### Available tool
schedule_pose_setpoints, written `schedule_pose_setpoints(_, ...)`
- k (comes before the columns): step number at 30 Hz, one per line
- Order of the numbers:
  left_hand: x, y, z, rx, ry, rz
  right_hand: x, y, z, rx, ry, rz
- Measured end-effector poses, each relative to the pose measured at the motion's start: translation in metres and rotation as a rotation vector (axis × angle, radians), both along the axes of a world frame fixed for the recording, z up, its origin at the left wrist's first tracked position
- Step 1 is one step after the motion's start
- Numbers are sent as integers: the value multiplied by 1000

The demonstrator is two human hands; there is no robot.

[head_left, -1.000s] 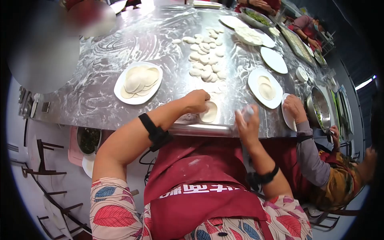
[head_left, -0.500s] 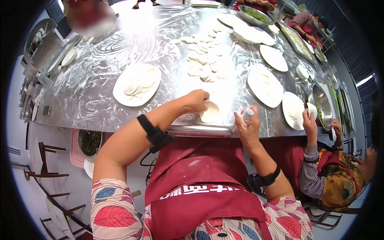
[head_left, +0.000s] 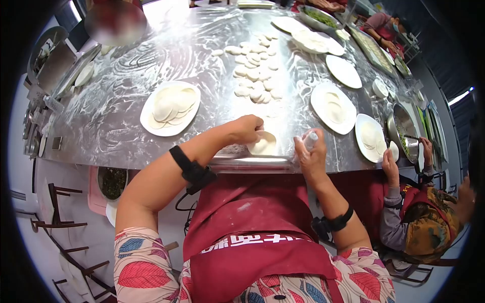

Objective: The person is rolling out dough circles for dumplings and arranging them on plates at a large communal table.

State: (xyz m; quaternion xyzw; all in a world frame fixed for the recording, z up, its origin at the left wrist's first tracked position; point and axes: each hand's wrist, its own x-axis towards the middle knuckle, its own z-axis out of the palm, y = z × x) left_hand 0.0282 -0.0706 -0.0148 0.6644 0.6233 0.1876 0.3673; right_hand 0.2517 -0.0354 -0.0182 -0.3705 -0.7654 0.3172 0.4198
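Observation:
On the floured metal table, my left hand (head_left: 246, 129) pinches the edge of a round dough wrapper (head_left: 263, 145) near the front edge. My right hand (head_left: 311, 157) is wrapped round a pale rolling pin (head_left: 310, 138), seen nearly end-on and held to the right of the wrapper, apart from it. Beyond my hands lie several flattened dough pieces (head_left: 256, 76) in a long cluster. A white plate (head_left: 150, 125) on the left carries a pile of rolled wrappers (head_left: 169, 108).
On the right, a white plate (head_left: 348, 121) and another plate (head_left: 361, 151) hold wrappers. A co-worker's hand (head_left: 390, 169) holds a wrapper beside a metal bowl (head_left: 404, 121). Bowls of green filling stand at the far right back (head_left: 321, 19) and below the table at left (head_left: 112, 182).
The wrapper under my left hand has shifted slightly and lies at a different angle. My right hand stays beside it with the rolling pin. The co-worker's right hand now holds a stick over the bowl.

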Motion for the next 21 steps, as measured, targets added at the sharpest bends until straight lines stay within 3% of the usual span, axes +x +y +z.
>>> schedule_pose_setpoints(2,0,-6,0,-9,32,-57,-14,8,5,-11,46,8)
schedule_pose_setpoints(3,1,-5,0,33,76,-21,-30,22,6,270,5,-39)
schedule_pose_setpoints(5,4,3,-1,134,158,51,-56,49,1,22,38,17)
schedule_pose_setpoints(10,5,2,8,-27,113,-13,-33,25,8,297,9,-46)
schedule_pose_setpoints(12,3,-2,10,-9,152,-91,-4,0,-4,-67,24,-25)
schedule_pose_setpoints(14,0,1,0,33,97,-96,15,-18,-9,26,50,24)
schedule_pose_setpoints(15,1,2,1,-39,-62,-75,18,-28,-3,-17,75,22)
schedule_pose_setpoints(20,33,51,24,-136,-211,-116,17,-29,0,-72,147,53)
schedule_pose_setpoints(21,42,68,26,-138,-369,-104,17,-26,-3,-54,146,68)
